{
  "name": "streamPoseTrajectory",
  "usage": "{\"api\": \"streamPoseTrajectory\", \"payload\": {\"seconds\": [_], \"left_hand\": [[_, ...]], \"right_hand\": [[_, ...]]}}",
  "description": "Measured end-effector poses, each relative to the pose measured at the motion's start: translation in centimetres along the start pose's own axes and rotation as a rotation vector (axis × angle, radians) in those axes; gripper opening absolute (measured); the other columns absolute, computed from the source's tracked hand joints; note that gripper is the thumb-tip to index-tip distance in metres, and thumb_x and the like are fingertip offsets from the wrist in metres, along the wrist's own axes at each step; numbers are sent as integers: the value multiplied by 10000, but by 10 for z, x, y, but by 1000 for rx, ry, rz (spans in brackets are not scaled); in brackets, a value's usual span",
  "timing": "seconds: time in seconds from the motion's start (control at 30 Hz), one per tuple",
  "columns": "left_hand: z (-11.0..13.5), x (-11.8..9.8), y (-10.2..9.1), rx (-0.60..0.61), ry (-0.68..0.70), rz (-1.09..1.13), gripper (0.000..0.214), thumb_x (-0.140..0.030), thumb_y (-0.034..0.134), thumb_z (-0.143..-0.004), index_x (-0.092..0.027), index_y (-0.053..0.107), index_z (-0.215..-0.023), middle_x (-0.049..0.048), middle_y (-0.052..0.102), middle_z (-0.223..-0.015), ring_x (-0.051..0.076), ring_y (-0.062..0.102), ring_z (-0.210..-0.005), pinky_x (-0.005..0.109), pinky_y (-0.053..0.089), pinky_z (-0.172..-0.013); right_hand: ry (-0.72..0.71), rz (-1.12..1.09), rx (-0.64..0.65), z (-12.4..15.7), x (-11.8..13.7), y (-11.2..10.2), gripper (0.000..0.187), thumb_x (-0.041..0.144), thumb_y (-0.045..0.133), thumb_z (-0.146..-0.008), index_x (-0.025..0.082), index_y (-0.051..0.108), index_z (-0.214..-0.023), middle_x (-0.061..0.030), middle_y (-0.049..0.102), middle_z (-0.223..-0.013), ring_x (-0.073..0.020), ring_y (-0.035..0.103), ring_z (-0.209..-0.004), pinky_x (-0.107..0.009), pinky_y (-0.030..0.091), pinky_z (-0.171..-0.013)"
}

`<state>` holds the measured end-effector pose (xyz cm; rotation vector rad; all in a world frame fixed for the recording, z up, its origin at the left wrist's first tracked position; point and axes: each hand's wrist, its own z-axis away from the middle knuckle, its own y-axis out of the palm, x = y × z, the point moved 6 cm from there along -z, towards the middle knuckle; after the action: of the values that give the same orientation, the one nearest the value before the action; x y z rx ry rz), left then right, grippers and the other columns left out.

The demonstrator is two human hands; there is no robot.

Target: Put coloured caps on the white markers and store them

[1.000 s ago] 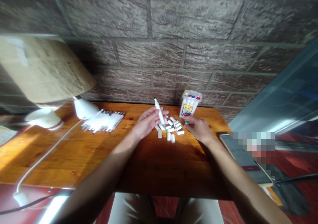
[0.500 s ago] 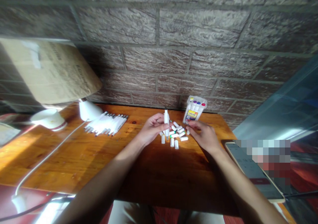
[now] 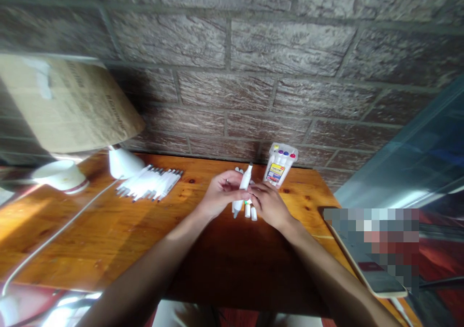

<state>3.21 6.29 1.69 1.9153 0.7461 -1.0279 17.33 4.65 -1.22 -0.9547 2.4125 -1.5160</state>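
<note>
My left hand [image 3: 218,194] is closed around a white marker [image 3: 245,182], which it holds tilted with its top leaning right. Both ends of the marker are uncapped, showing dark or grey tips. My right hand [image 3: 268,202] has come up against the marker's right side, its fingers bent together; whatever they pinch is hidden. Beneath the hands lie several loose white marker caps [image 3: 253,214], most of them covered by my right hand. Just behind it stands a clear plastic marker case [image 3: 289,168] holding several markers with coloured ends.
A row of uncapped white markers [image 3: 150,182] lies at the left, beside the lamp [image 3: 123,162] and a white round container [image 3: 60,176]. A white cable [image 3: 60,237] crosses the wooden table [image 3: 108,240]. On the right lies a tablet [image 3: 380,278]; a brick wall [image 3: 224,95] rises behind.
My right hand has moved left from beside the case to the marker, covering many of the caps. The marker in my left hand has gone from upright to tilted.
</note>
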Motion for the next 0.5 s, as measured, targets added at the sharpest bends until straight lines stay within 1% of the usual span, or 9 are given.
{"api": "streamPoseTrajectory", "payload": {"seconds": [0.13,0.27,0.37,0.43,0.5], "left_hand": [[2,-3,2,-11,29,-1,375,-215,949,-540,-135,694,-803,13,759,-751,140,699,-676,246,554,-679],[3,-7,4,-1,62,12,362,-178,946,-536,-132,704,-803,13,762,-747,127,691,-661,223,549,-653],[3,-7,3,-8,68,0,364,-188,946,-541,-130,698,-801,13,758,-737,124,687,-649,218,545,-639],[3,-7,3,-16,60,-7,377,-193,951,-533,-128,694,-801,14,756,-737,128,690,-653,223,551,-644],[3,-6,4,-15,38,3,388,-190,954,-522,-128,693,-801,14,756,-742,129,693,-653,227,559,-644]], "right_hand": [[20,-1,12,2,-1,-2,256,215,516,-990,149,755,-1050,-97,773,-1085,-275,650,-979,-431,482,-935],[24,19,63,1,4,-3,290,282,501,-1010,151,759,-1026,-118,772,-1095,-283,656,-984,-446,461,-937],[30,28,89,-1,7,-1,323,291,469,-1023,149,759,-1014,-133,770,-1085,-288,655,-996,-452,451,-936],[37,1,84,-2,8,-4,326,281,464,-1022,147,758,-982,-138,770,-1059,-285,659,-989,-452,451,-935],[48,-69,34,-3,8,-13,303,265,477,-1011,155,754,-955,-130,768,-1041,-274,664,-979,-447,453,-943]]}}
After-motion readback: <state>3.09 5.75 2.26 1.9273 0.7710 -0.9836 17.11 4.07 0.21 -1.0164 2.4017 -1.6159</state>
